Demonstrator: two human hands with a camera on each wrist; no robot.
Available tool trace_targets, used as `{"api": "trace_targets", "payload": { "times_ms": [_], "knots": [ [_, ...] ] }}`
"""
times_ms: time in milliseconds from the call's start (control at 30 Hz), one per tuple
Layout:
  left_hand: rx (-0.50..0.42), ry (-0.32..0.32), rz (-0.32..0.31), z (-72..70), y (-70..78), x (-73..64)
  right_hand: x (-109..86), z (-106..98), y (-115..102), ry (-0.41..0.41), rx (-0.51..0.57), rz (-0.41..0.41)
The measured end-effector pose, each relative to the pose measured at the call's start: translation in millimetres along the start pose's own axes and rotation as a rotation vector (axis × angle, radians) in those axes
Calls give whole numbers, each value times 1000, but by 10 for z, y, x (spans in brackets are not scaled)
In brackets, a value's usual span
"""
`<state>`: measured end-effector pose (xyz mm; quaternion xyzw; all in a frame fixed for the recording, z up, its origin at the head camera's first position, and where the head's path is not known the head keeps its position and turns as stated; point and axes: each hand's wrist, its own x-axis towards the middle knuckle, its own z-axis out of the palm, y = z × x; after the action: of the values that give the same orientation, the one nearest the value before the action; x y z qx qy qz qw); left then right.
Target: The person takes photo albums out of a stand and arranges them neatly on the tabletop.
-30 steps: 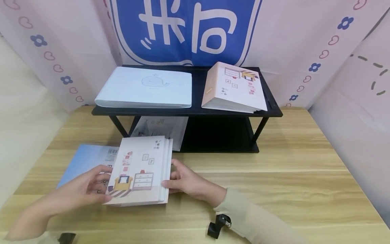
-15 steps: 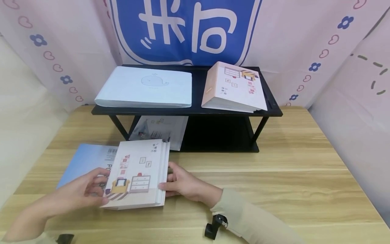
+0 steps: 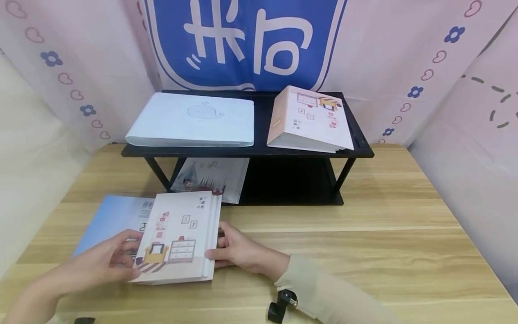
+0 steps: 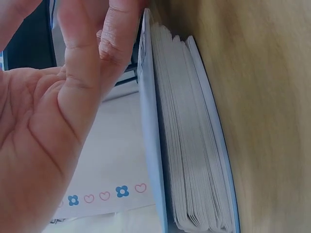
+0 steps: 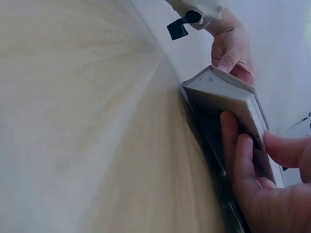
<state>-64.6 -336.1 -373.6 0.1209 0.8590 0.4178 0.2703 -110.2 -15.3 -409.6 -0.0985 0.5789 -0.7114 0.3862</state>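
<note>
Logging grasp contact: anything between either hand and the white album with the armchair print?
Nothing visible: right hand holds the white album at its right edge, left hand at its near left corner. The blue book lies on the table, not between.

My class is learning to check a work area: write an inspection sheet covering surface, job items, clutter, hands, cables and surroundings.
Surface: woodgrain table, with a black rack towards the back.
Job's things: white book with furniture pictures, overlapping a blue book in the head view.
Clutter: whale-cover book and peach-spined book on the rack's top; printed item on its lower tier, kind unclear.
Hands: left hand pinches the white book's near-left corner; right hand grips its right edge.
Cables: nothing seen.
Surroundings: pale curtain behind, with a blue sign.
</note>
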Motion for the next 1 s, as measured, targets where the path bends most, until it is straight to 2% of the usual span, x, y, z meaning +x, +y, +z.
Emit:
{"api": "trace_targets", "payload": {
  "times_ms": [67,233,333,533,833,1000],
  "knots": [
    [9,3,1,5,-20,-5,4,-1,9,-13,-8,4],
    [10,0,-59,-1,-38,-11,24,-34,34,-80,-33,8],
    [21,-1,-62,-17,-16,-18,44,-36,52,-100,-41,12],
    [17,-10,-38,-46,-2,-23,71,-1,59,-81,-37,29],
    [17,-22,-101,-93,-41,-34,113,35,54,-66,-52,21],
    [42,2,-122,-102,-33,-42,120,56,54,-43,-84,24]
  ]
}}
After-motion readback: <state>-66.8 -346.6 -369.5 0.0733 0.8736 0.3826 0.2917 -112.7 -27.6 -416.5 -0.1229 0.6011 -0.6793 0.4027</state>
